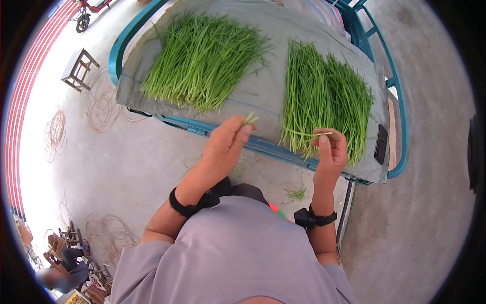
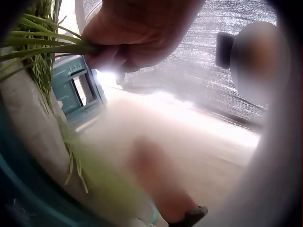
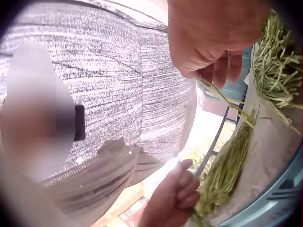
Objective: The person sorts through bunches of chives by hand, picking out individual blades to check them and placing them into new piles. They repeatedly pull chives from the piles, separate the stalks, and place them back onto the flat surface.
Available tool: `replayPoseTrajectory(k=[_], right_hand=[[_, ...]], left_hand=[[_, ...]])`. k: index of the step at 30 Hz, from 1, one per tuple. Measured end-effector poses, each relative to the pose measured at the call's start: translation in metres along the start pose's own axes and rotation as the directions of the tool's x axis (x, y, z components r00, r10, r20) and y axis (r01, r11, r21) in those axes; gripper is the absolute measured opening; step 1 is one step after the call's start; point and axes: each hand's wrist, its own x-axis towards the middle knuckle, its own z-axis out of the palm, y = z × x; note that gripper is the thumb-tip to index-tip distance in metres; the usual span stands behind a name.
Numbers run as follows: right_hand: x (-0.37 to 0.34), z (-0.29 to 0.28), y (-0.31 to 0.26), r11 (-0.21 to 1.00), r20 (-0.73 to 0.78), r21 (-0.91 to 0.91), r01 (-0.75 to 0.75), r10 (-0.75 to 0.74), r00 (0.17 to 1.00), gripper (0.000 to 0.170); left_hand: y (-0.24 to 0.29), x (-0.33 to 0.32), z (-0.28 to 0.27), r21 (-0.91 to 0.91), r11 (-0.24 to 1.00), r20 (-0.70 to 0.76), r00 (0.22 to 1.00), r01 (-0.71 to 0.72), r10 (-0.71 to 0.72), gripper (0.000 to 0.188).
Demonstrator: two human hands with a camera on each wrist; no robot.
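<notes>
My left hand (image 1: 223,147) pinches a few chives between thumb and fingers, their pale cut ends (image 1: 250,119) poking out past the fingertips. In the left wrist view, green chive leaves (image 2: 42,42) fan out from its grip. To the right, my right hand (image 1: 331,151) pinches a thin chive stalk (image 1: 308,134) between thumb and forefinger, over the front of the right chive pile (image 1: 324,96). That stalk points left from the fingers. A larger left chive pile (image 1: 202,61) lies beyond my left hand. Both piles rest on a grey cloth (image 1: 266,76).
The cloth covers a cart bed with a teal metal frame (image 1: 400,116). A black phone (image 1: 380,144) lies at its right edge. Chive scraps (image 1: 296,194) are on the floor below. A small stool (image 1: 78,70), coiled strips (image 1: 104,109) and a seated person (image 1: 71,268) are at left.
</notes>
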Motion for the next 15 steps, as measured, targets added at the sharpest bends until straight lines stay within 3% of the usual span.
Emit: replayPoseTrajectory(k=[3,8,11,13,15], right_hand=[[-0.001,0.001,-0.003,0.981,0.021,0.173,-0.085,0.083,0.996,0.012],[-0.004,0.005,-0.004,0.962,0.192,0.161,-0.220,0.188,0.963,0.013],[-0.008,0.023,-0.002,0.969,0.216,0.159,-0.190,0.153,0.964,0.015],[-0.009,0.028,-0.002,0.967,0.215,0.165,-0.196,0.159,0.964,0.016],[-0.008,0.025,0.001,0.928,0.288,0.199,-0.313,0.250,0.924,0.016]], left_hand=[[-0.001,0.006,0.014,-0.153,0.987,0.098,0.995,0.044,-0.030,0.020],[0.007,0.018,0.036,-0.263,0.960,0.229,0.973,0.093,-0.031,0.024],[0.008,0.019,0.039,-0.348,0.890,0.387,0.909,0.296,-0.152,0.026],[0.007,0.019,0.039,-0.366,0.876,0.429,0.892,0.315,-0.141,0.027],[0.008,0.019,0.036,-0.395,0.831,0.501,0.850,0.391,-0.162,0.026]])
